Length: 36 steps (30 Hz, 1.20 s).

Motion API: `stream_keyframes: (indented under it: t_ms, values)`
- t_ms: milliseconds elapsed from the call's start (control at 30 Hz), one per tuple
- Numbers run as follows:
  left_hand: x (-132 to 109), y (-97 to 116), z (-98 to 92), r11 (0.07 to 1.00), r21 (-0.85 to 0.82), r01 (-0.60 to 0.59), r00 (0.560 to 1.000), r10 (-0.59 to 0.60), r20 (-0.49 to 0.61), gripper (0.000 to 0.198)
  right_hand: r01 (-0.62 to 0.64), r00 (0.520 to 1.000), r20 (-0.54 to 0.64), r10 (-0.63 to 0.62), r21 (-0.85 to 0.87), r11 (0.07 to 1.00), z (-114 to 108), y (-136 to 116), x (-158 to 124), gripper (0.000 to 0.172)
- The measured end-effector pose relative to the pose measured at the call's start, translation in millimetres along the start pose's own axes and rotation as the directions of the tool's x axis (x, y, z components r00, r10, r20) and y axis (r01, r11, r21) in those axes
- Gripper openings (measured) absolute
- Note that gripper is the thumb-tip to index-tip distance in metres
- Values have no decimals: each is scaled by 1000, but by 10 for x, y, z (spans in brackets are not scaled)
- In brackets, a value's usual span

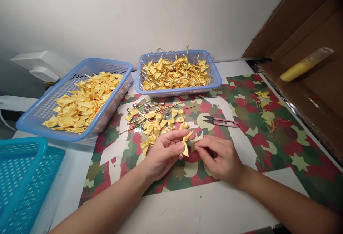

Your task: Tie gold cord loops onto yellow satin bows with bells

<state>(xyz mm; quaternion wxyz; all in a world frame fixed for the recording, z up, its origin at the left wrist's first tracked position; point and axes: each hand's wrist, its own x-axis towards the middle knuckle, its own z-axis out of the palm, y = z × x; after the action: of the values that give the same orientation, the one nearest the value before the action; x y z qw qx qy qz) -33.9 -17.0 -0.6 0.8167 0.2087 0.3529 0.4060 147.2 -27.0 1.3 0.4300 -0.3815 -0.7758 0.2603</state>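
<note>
Between thumb and fingers, my left hand [167, 151] holds a yellow ribbon bow [185, 144] above the patterned mat. Just right of it, the thumb and forefinger of my right hand [221, 157] are pinched together near the bow; whatever they grip is too small to make out. Beyond my left hand lies a loose cluster of yellow bows [154, 126]. Gold wire stems [139, 121] and small silver bells [147, 108] are heaped behind those bows. A pair of pink-handled thread snips [221, 121] rests on the mat beyond my right hand.
A blue basket [107, 63] of yellow bows stands at left. Another blue basket [178, 92] at the back holds bows with gold wires. A teal basket [24, 144] sits front left. Cardboard [308, 23] borders the right, near a yellow tube [302, 67]. Scraps [268, 117] lie on the mat [284, 148].
</note>
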Motion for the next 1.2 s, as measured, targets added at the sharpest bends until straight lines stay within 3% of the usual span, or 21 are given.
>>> stream_keyframes:
  t_ms: [867,1067,1200]
  values:
    - [-2,-14,10,999,24,25,999,-26,40,32,8,999,41,-11,70,998,-6,6,7,18]
    - [1,-1,3,1000,-27,5,995,-2,100,26,-36,999,29,34,74,997,11,10,12,18]
    - [3,8,7,998,-59,9,998,-5,68,22,-40,998,42,37,94,995,26,26,-1,17]
